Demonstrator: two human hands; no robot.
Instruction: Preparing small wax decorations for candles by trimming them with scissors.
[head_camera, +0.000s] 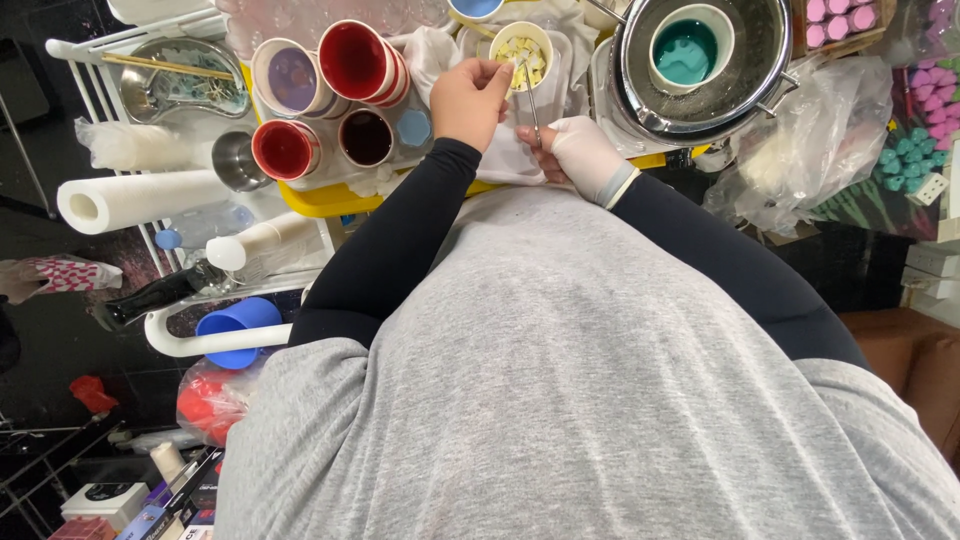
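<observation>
My left hand grips the near rim of a white cup that holds several pale yellow pieces. My right hand, in a white glove, holds a thin metal tool whose tip reaches up to the cup's rim. Both hands rest over a white cloth on a yellow tray. Black sleeves cover both arms, and my grey shirt fills the lower half of the view.
Cups of red, purple, dark red and red liquid stand left of the hands. A steel pot with a teal-filled cup sits at right. A paper roll, blue cup and plastic bags lie around.
</observation>
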